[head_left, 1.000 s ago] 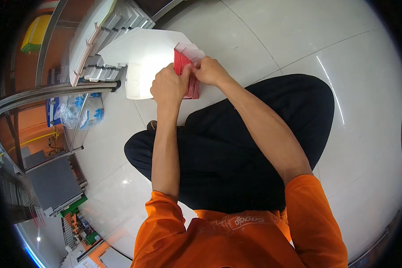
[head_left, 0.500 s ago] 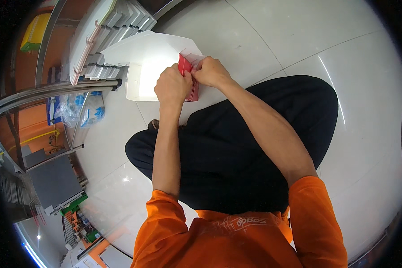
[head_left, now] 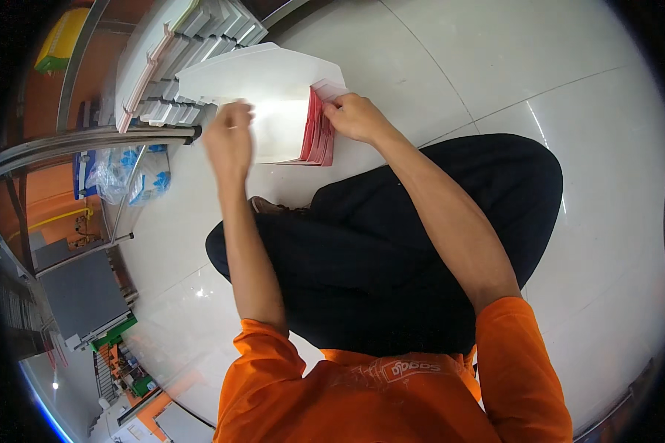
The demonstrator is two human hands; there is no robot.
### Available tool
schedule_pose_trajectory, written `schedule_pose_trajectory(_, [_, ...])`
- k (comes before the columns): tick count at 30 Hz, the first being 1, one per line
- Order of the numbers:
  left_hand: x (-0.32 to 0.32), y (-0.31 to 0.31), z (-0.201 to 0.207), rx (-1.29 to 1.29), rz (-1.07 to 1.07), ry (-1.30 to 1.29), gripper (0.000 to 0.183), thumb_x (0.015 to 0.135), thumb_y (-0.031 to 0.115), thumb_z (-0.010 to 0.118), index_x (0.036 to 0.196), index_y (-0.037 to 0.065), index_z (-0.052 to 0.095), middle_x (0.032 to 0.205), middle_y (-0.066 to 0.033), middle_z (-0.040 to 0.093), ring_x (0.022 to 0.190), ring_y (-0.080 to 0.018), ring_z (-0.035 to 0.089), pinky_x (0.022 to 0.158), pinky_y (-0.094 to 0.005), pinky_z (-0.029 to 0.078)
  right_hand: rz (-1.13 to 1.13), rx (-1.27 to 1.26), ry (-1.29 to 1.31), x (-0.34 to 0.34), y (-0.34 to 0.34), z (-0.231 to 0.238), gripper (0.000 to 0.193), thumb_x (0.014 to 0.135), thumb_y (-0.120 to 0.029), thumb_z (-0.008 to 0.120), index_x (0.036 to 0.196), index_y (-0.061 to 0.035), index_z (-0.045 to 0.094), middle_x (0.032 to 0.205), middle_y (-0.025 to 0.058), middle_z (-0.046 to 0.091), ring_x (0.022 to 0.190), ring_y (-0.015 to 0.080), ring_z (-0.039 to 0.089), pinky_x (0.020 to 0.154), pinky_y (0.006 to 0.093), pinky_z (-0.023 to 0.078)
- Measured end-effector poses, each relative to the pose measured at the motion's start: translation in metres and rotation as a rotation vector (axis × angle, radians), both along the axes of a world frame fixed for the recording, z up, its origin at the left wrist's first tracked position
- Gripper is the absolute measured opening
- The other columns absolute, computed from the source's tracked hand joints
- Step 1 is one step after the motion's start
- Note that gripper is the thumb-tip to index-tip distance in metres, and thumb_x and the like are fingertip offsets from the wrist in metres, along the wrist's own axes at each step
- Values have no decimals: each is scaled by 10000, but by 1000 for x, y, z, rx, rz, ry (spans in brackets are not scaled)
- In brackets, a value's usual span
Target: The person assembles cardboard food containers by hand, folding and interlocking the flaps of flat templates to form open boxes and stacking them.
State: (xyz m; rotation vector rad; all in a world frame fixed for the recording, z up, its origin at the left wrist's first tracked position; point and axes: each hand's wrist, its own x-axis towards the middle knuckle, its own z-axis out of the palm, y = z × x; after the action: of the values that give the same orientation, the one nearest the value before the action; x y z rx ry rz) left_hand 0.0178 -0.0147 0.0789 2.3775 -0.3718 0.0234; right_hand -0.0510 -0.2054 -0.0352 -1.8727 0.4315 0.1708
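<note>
White card box (head_left: pixel 281 131), angular-flapped, on glossy tiles (head_left: pixel 414 70), 11 o'clock. Right hand (head_left: pixel 358 118): grip clamped on layered red wall (head_left: pixel 317 136), 3 o'clock side. Left hand (head_left: pixel 229 140) blurred, 9 o'clock side; grip, cannot tell.

Pale, glossy floor tiles (head_left: pixel 569 88) spread out, crossed by thin dark joints (head_left: pixel 437 70); a white streak of reflected light (head_left: pixel 537 124) lies toward the floor's right edge; along its left edge stands a metal rack (head_left: pixel 100 140), with orange panels (head_left: pixel 46 190) behind; a grey flat-topped piece of furniture (head_left: pixel 81 292) stands nearer the floor's lower left corner; beyond that corner glows a bluish-white strip of light (head_left: pixel 48 415).
</note>
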Motion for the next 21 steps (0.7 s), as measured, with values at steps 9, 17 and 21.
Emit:
schedule_pose_trajectory(9, [70, 70, -58, -450, 153, 501, 582, 1012, 381, 498, 1331, -104, 537, 1307, -201, 614, 1216, -239, 556, 1056, -333, 377, -60, 231, -159, 8, 4, 22, 785, 957, -645, 424, 1265, 51, 618, 1228, 281, 638, 1199, 341, 591, 1006, 403, 432])
schedule_pose_trajectory(17, [43, 28, -47, -316, 180, 555, 642, 1037, 448, 432, 1318, -119, 540, 1261, -210, 637, 1161, -264, 602, 1018, -366, 424, -222, 106, -265, 4, -17, 33, 570, 1003, -385, 465, 1364, 51, 528, 1349, 260, 579, 1294, 343, 532, 1081, 372, 378])
schedule_pose_trajectory(21, [38, 20, -61, -271, 148, 454, 605, 1022, 437, 413, 1067, -113, 662, 1093, -289, 679, 1070, -376, 632, 967, -418, 430, -258, 76, -319, 10, -24, 28, 591, 1011, -380, 451, 1410, 56, 478, 1407, 256, 534, 1354, 341, 479, 1126, 355, 339])
